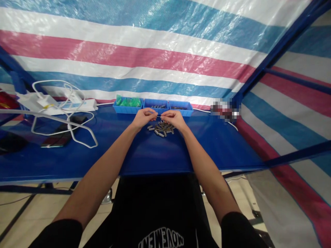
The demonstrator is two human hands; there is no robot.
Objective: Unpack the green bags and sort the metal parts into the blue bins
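Note:
My left hand (pixel 145 117) and my right hand (pixel 174 119) meet above the blue table, each with thumb and forefinger pinched. Between their fingertips is a small thin metal piece (pixel 158 116), too small to make out fully; both hands seem to grip it. Just below lies a loose pile of small metal parts (pixel 165 128), some thin and brassy like screws or pins, others thicker grey cylinders. Behind my hands three blue bins stand in a row: the left bin (pixel 126 110) holds green plastic bags, while the middle bin (pixel 165 110) and the right bin (pixel 187 112) hold small metal parts.
On the left of the blue table (pixel 155 162) lie a white power strip (pixel 86 105), tangled white cables (pixel 77 134) and a dark phone (pixel 58 137). A blurred object (pixel 224 111) sits at the back right. Striped sheeting (pixel 144 57) hangs behind, and blue frame bars (pixel 274 51) stand right.

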